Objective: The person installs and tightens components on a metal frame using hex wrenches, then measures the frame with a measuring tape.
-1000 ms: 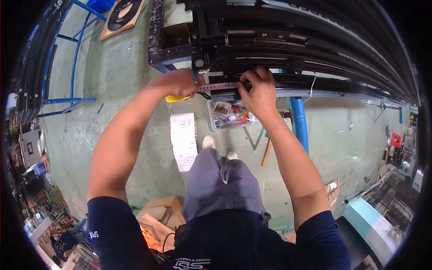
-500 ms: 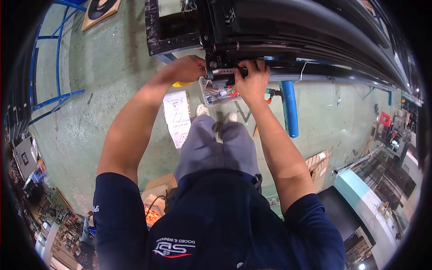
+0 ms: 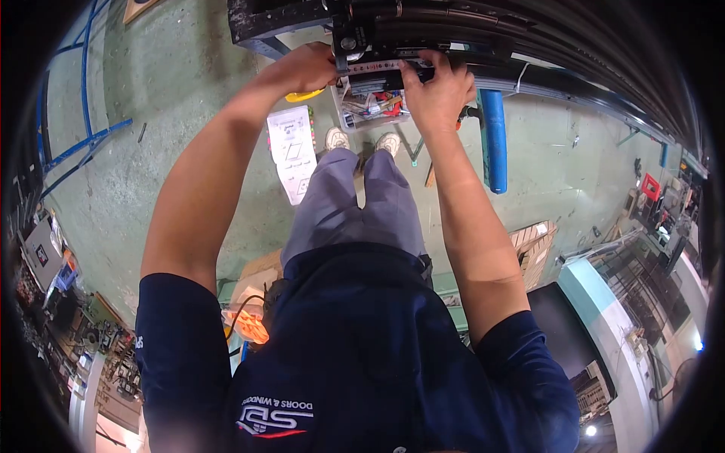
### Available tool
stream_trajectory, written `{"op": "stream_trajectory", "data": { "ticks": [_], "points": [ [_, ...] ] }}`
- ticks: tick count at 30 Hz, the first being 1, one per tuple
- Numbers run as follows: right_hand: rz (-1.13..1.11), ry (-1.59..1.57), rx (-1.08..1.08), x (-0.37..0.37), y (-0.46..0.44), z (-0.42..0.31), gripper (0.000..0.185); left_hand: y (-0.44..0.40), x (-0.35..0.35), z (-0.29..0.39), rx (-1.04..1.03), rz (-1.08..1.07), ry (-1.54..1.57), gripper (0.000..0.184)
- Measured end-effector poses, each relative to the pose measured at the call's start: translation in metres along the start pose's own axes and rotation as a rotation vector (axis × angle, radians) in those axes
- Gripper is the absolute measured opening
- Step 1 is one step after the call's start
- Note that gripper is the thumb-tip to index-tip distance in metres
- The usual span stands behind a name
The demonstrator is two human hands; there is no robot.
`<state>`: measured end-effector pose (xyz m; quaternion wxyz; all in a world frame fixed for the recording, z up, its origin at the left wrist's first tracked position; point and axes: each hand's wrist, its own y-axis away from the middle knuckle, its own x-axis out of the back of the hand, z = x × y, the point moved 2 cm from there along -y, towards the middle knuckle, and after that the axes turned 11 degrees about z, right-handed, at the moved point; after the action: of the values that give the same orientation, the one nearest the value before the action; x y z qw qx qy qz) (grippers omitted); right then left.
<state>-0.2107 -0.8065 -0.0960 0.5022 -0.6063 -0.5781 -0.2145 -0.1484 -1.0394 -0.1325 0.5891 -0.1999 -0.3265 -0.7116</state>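
Note:
A tape measure blade (image 3: 371, 67) lies stretched along the end of a black metal profile (image 3: 521, 81). My left hand (image 3: 311, 66) is closed at the blade's left end, with a yellow tape case (image 3: 304, 96) partly showing below it. At the blade's other end, my right hand (image 3: 440, 90) pinches the blade against the profile with thumb and fingers. A black hinge-like fitting (image 3: 349, 39) sits just above the blade, beside my left hand.
Below the profile is a clear plastic bin (image 3: 370, 113) of small parts. Printed drawings (image 3: 291, 155) lie on the floor left of my shoes. A blue post (image 3: 494, 143) stands right of my right hand. Blue racking (image 3: 88, 140) is at the far left.
The profile, tape and both hands have shifted upward in view as the camera moved. Both hands stay at the two ends of the blade.

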Motion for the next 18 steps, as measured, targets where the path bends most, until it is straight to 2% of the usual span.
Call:
{"op": "stream_trajectory", "data": {
  "ticks": [2, 4, 6, 8, 10, 11, 12, 14, 15, 18],
  "points": [
    [-0.013, -0.082, 0.039, 0.001, -0.002, 0.001, 0.034, -0.001, 0.000, 0.001, 0.248, -0.006, 0.080, 0.020],
    [-0.010, -0.127, 0.080, -0.006, -0.005, 0.002, 0.033, 0.000, 0.002, 0.005, 0.255, -0.008, 0.063, 0.020],
    [-0.029, -0.128, 0.084, -0.010, -0.005, 0.000, 0.035, 0.000, 0.006, 0.010, 0.117, -0.002, -0.024, 0.020],
    [-0.027, -0.076, 0.064, -0.013, -0.004, -0.005, 0.035, -0.001, 0.007, 0.009, 0.150, -0.004, -0.025, 0.020],
    [0.028, -0.091, 0.058, -0.016, -0.003, -0.007, 0.035, -0.001, 0.008, 0.007, 0.088, 0.030, -0.003, 0.020],
    [0.030, -0.106, 0.042, -0.018, -0.003, -0.007, 0.033, -0.002, 0.007, 0.006, -0.044, 0.019, -0.071, 0.020],
    [0.016, -0.102, 0.039, -0.019, 0.000, -0.004, 0.033, -0.001, 0.003, 0.003, -0.036, 0.012, -0.061, 0.020],
    [0.014, -0.117, 0.114, -0.016, -0.001, -0.007, 0.031, -0.002, 0.004, -0.005, 0.222, 0.013, 0.131, 0.021],
    [0.008, -0.115, 0.112, -0.015, -0.001, -0.007, 0.031, -0.012, -0.011, -0.033, -0.075, 0.068, -0.261, 0.032],
    [-0.008, -0.140, 0.139, -0.013, -0.002, -0.007, 0.033, -0.009, -0.006, -0.022, -0.096, 0.094, -0.225, 0.031]
  ]
}}
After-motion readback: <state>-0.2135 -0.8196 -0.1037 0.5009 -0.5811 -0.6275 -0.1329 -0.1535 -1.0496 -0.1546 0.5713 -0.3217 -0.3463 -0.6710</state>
